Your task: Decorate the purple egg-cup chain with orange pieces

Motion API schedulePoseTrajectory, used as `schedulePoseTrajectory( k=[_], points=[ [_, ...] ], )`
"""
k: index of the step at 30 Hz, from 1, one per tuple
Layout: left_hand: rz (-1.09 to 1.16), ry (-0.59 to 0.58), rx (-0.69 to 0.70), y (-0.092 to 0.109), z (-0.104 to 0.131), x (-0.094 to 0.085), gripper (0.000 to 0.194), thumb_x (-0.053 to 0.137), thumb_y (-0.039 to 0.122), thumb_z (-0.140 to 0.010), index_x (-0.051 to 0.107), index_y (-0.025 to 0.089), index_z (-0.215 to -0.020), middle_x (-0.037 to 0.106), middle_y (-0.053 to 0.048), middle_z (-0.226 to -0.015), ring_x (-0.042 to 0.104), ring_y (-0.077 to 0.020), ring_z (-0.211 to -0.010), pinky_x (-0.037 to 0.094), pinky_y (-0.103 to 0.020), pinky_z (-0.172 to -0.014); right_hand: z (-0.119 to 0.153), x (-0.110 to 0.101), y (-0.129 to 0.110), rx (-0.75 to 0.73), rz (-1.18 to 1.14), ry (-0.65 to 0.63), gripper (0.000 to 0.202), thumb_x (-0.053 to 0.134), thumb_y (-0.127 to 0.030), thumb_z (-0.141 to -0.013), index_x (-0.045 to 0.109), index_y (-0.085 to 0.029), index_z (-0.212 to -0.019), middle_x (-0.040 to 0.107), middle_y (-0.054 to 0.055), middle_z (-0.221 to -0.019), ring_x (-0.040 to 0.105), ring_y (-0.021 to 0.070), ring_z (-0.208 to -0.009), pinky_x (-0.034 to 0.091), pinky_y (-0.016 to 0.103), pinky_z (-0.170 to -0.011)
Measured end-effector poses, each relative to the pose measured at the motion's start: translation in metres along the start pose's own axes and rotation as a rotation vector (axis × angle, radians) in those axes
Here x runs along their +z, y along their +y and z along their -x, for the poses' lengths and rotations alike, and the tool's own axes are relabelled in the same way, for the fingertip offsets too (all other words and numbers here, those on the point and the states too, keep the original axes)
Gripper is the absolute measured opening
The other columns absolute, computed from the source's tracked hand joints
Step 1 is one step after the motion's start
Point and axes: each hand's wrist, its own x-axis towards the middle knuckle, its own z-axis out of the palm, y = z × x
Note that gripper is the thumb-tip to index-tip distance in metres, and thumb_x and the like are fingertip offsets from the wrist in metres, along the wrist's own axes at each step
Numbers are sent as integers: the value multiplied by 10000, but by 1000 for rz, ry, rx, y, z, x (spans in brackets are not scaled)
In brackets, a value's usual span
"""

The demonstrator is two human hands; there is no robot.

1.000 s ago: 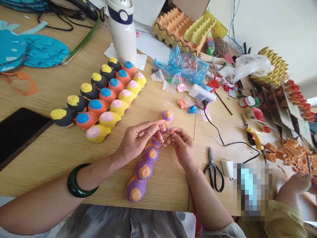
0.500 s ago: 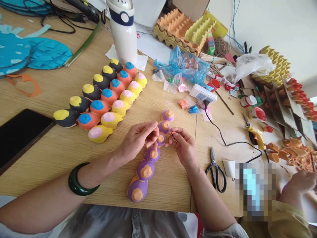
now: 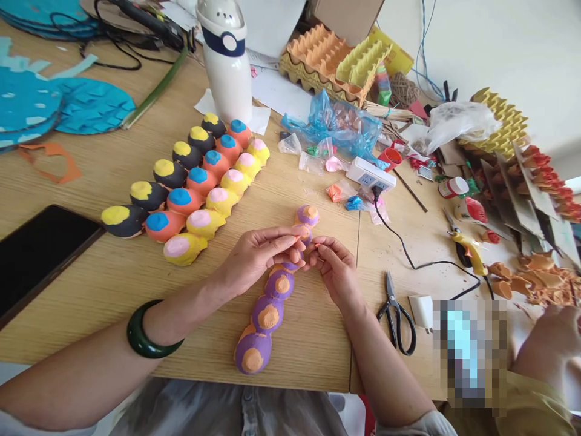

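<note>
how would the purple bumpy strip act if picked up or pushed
The purple strip looks moulded like the egg trays farther back, so it is probably light. The narrow necks between its bumps suggest it might bend or tear there. Lying long and low, it seems unlikely to tip.

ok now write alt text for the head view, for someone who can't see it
A person's two hands pinch tiny orange bits near a row of orange-topped purple bumps on a wooden table. Three more painted rows lie to the left, black-handled scissors to the right.
</note>
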Motion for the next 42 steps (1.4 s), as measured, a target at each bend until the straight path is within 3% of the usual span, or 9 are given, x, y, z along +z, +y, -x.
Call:
schedulePoseTrajectory(
  k=[5, 9, 17, 20, 24, 29, 37, 42],
  points=[
    [-49, 63, 16, 0, 0, 2, 284, 873, 343, -788, 837, 202, -1032, 812, -60, -919, 754, -174, -762, 636, -333, -769, -1, 0, 0, -4, -6, -1, 156, 780, -298, -815, 743, -193, -925, 733, 22, -849, 637, 129, -628, 630, 300, -608],
    [-97, 95, 41, -1, -1, 0, 237, 872, 368, -778, 819, 168, -894, 796, -50, -811, 739, -175, -701, 633, -337, -745, -1, -1, 1, -5, 3, -8, 151, 777, -304, -823, 732, -203, -925, 725, 18, -841, 629, 129, -629, 637, 307, -622],
    [-55, 128, 47, 0, -6, -6, 392, 871, 507, -746, 706, 158, -677, 630, 17, -594, 490, -64, -460, 435, -207, -437, 0, -1, 0, -13, -15, 11, 143, 768, -290, -820, 744, -191, -920, 709, 19, -850, 617, 122, -632, 628, 294, -605],
    [-33, 145, 71, -1, -8, -7, 325, 883, 442, -739, 746, 147, -752, 669, 6, -684, 520, -62, -536, 518, -215, -540, 0, 0, -2, -37, -17, 24, 123, 741, -290, -839, 745, -194, -917, 700, 20, -862, 607, 119, -633, 625, 288, -603],
    [22, 157, 65, 0, -10, -6, 275, 874, 387, -743, 800, 150, -861, 746, -32, -817, 667, -111, -692, 617, -279, -734, 0, 0, -3, -52, -13, 33, 102, 713, -264, -838, 740, -198, -910, 689, 19, -870, 593, 117, -630, 620, 281, -590],
    [19, 179, 53, 0, -10, -7, 275, 881, 374, -727, 823, 172, -903, 794, -55, -891, 725, -148, -749, 638, -303, -765, -2, -2, -1, -93, -3, 84, 117, 710, -170, -770, 732, -206, -880, 666, 7, -857, 564, 107, -629, 608, 262, -579],
    [-260, 247, 176, 3, -9, -4, 366, 896, 366, -748, 757, 157, -1014, 789, -36, -897, 740, -152, -757, 619, -302, -792, -5, 2, 8, -171, 7, 148, 104, 666, -180, -757, 726, -210, -836, 598, -30, -736, 506, 95, -568, 578, 258, -547],
    [-623, 162, 286, 14, -25, 3, 327, 817, 453, -833, 774, 155, -961, 796, -63, -900, 736, -195, -820, 595, -299, -798, -4, 4, 10, -197, 51, 143, 104, 641, -176, -776, 719, -207, -836, 603, -25, -760, 534, 100, -578, 570, 262, -543]
  ],
)
